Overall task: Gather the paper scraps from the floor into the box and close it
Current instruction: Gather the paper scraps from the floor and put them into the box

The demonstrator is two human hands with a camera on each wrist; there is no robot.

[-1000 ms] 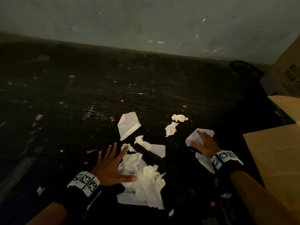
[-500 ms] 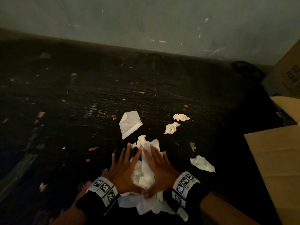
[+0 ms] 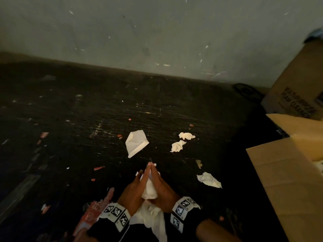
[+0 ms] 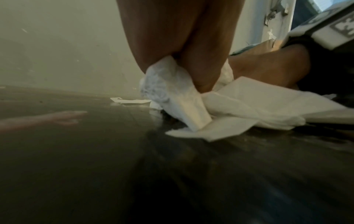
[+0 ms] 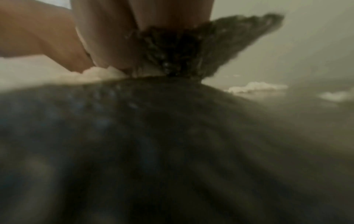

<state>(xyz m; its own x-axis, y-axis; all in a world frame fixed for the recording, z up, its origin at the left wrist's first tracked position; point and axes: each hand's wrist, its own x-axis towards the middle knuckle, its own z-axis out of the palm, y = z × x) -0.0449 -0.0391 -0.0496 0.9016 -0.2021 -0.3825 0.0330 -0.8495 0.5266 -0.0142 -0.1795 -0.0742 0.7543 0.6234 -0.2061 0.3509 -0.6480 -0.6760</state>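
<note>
Both hands stand on edge on the dark floor, palms facing, straight fingers meeting at the tips. My left hand [image 3: 134, 188] and right hand [image 3: 163, 188] press a bunch of white paper scraps [image 3: 150, 188] between them; more of the bunch trails toward my wrists [image 3: 154, 222]. In the left wrist view the left hand [image 4: 168, 37] squeezes the paper [image 4: 172, 97] against the right hand [image 4: 268, 68]. The right wrist view is blurred. The open cardboard box [image 3: 279, 175] stands to the right.
Loose on the floor lie a folded sheet [image 3: 136, 143], two crumpled scraps [image 3: 186, 136] [image 3: 177, 146] and another scrap [image 3: 208, 179] nearer the box. A second carton [image 3: 297, 95] stands at the back right by the wall [image 3: 157, 32]. Small red bits dot the floor.
The right hand left the scrap at the right and joined the left hand on the pile. Both hands then turned from flat to upright, squeezing the pile between the palms.
</note>
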